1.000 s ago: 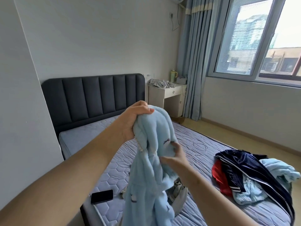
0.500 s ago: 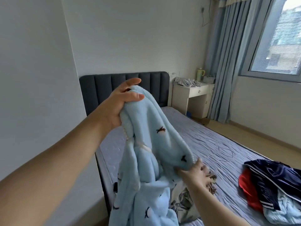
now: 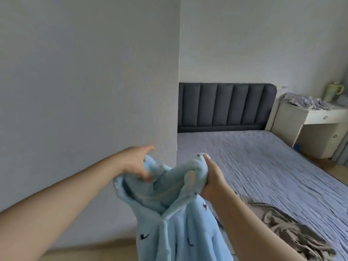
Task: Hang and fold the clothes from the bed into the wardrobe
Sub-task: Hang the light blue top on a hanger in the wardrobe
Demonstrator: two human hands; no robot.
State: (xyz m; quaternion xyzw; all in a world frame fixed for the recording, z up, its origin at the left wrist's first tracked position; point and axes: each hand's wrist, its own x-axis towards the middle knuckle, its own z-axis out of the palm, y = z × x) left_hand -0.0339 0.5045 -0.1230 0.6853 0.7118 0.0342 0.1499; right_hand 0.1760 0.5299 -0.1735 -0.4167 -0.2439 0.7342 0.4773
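A light blue fleece garment (image 3: pixel 180 228) with small dark bird marks hangs in front of me, its top edge spread between both hands. My left hand (image 3: pixel 138 163) grips the left part of that edge near the wall corner. My right hand (image 3: pixel 211 178) grips a bunch of the same fleece on the right. The body of the garment drops out of the bottom of the view. Behind it lies the bed (image 3: pixel 263 162) with a grey-blue quilted cover. A crumpled grey-brown garment (image 3: pixel 288 232) lies on its near right part. No wardrobe is in view.
A grey wall (image 3: pixel 84 100) fills the left half, ending in a corner close to my left hand. A dark padded headboard (image 3: pixel 226 106) backs the bed. A white bedside desk (image 3: pixel 316 125) at the right carries crumpled grey cloth (image 3: pixel 305 101) and a pale green jug (image 3: pixel 334 91).
My view has swung left, so the window and the pile of dark and red clothes left the frame. Both hands came lower, and my right hand rose to grip the fleece's top edge.
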